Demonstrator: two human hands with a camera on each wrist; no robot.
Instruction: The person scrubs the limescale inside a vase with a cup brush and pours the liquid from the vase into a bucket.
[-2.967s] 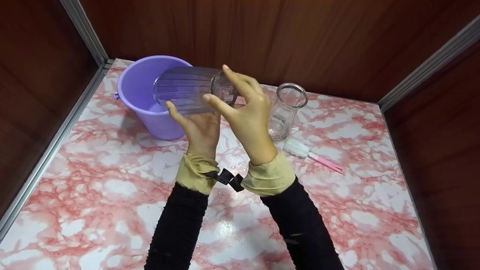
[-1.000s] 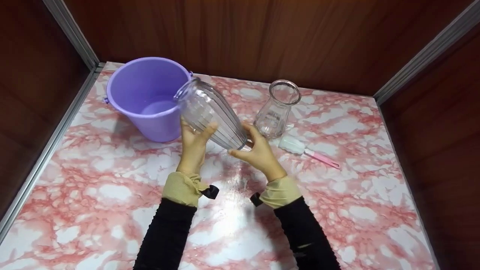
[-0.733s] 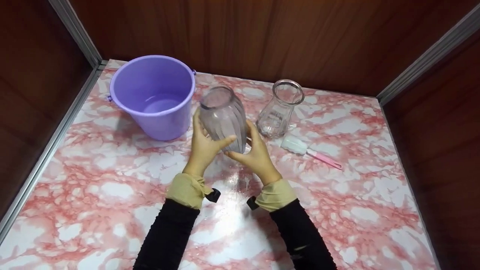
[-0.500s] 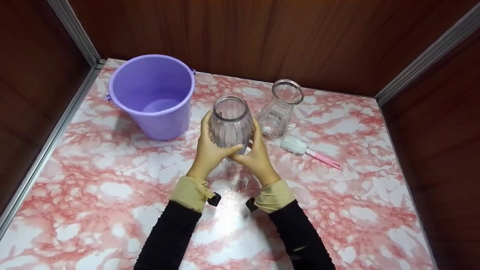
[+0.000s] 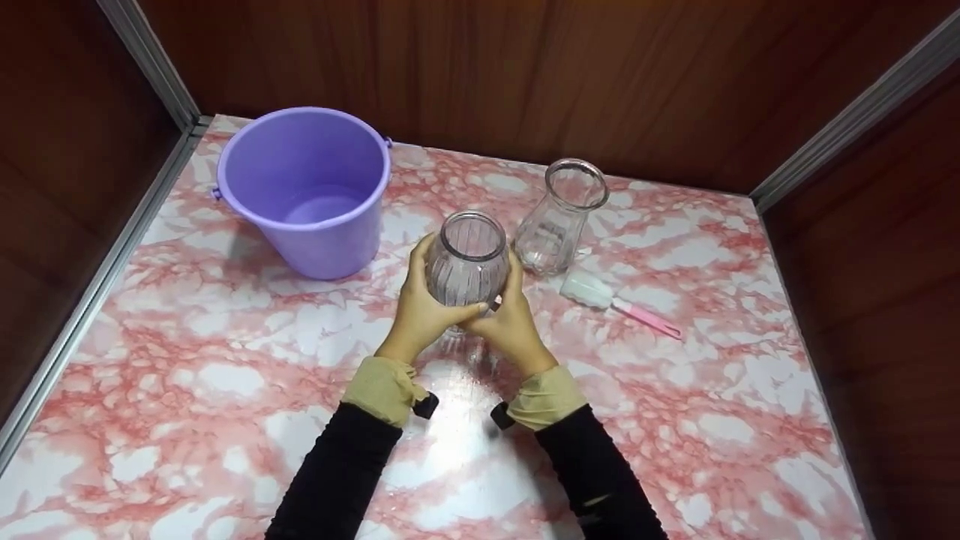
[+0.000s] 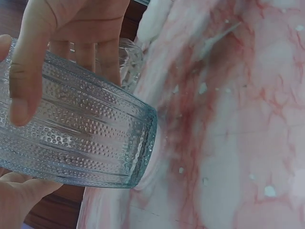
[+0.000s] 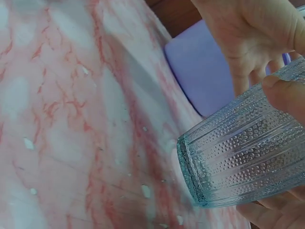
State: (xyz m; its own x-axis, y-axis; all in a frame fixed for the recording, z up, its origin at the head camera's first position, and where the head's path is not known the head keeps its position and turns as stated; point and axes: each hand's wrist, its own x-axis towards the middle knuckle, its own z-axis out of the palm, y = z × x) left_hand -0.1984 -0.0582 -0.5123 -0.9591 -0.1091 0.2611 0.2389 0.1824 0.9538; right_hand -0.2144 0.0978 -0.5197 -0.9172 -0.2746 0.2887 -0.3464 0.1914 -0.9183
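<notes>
A clear, ribbed glass vase (image 5: 469,276) stands upright between both hands, its round mouth facing up. My left hand (image 5: 421,311) grips it from the left, thumb across the near side. From the right, my right hand (image 5: 514,324) holds it with curled fingers, and the two thumbs meet low in front. Dotted texture shows on the glass (image 6: 81,133) in the left wrist view. In the right wrist view the vase's thick base (image 7: 190,174) is close over the marbled tabletop.
A purple bucket (image 5: 337,251) stands at the back left. Behind the hands to the right is a second clear glass vase (image 5: 546,241) with a flared rim. A sponge bottle brush (image 5: 587,289) with a pink handle lies beside it. Dark wood panels (image 5: 480,75) enclose the table.
The vase was lying tilted over the bucket's mouth. Both hands have swung it rightward, turned it upright with its mouth up, and lowered it toward the table between them.
</notes>
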